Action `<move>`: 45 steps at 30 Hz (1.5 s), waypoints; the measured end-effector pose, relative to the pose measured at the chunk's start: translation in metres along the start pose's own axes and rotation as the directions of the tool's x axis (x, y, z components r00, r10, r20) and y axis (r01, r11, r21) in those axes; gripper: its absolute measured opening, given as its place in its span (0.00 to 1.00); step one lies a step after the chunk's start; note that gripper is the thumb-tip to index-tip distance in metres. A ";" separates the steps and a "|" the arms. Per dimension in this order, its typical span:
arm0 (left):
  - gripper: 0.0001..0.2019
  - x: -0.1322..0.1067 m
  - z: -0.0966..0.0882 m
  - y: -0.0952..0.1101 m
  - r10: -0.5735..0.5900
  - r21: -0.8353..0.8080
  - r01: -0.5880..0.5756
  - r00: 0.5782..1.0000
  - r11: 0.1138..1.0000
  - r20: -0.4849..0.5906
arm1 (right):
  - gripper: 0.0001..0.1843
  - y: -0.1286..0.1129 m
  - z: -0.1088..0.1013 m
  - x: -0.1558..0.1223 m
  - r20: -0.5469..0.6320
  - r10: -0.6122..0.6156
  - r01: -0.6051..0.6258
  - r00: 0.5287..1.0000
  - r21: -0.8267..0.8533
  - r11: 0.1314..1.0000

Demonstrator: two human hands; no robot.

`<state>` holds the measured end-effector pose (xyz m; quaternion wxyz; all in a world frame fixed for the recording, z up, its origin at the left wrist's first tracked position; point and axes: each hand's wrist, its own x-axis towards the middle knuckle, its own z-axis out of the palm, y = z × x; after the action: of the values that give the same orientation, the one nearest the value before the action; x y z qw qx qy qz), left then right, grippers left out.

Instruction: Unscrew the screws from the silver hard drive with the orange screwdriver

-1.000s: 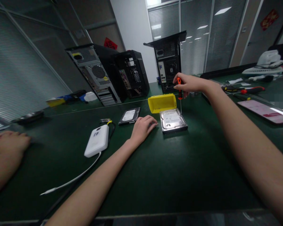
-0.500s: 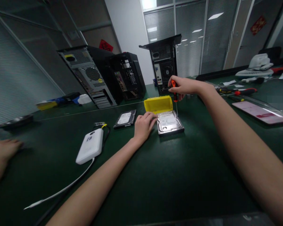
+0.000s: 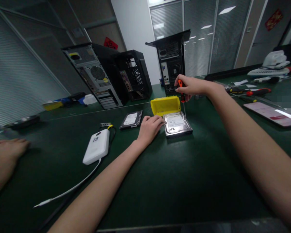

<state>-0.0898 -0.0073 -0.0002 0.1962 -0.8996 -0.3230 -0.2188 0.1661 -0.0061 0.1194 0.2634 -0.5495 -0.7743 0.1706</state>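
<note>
A silver hard drive [image 3: 176,123] lies label up on the green table. My left hand [image 3: 150,128] rests at its left edge, fingers bent together and fingertips against the side. Above the far right edge, my right hand [image 3: 184,88] is closed around the orange-and-black handle of a screwdriver [image 3: 182,95]. The shaft points down to the drive's right side; the tip's exact contact is too small to make out. Just behind the drive stands an open yellow case [image 3: 166,105]. A second, darker hard drive [image 3: 131,119] lies to the left of my left hand.
Several computer towers [image 3: 99,72] stand at the back. A white box-shaped device [image 3: 97,147] with a cable lies left of my forearm. Pliers [image 3: 258,92] and a phone [image 3: 273,113] lie on the right. Another person's hand [image 3: 11,150] is at the far left.
The camera view has shifted slightly, so the table's things appear a little further right. Both hands keep the same grip and place at the hard drive.
</note>
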 end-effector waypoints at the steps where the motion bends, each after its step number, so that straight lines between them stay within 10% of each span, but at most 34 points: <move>1: 0.10 0.000 0.000 0.000 0.002 0.016 -0.001 1.000 1.000 -0.003 | 0.15 -0.001 0.000 0.000 0.000 -0.002 0.002 1.000 -0.003 1.000; 45: 0.13 -0.002 -0.005 0.004 0.119 0.200 -0.123 0.992 0.972 0.035 | 0.15 -0.003 0.000 -0.001 -0.062 -0.058 0.055 0.996 -0.056 0.997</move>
<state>-0.0899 -0.0134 0.0021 0.2955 -0.8956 -0.2903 -0.1621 0.1641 -0.0076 0.1209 0.2776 -0.5396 -0.7850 0.1244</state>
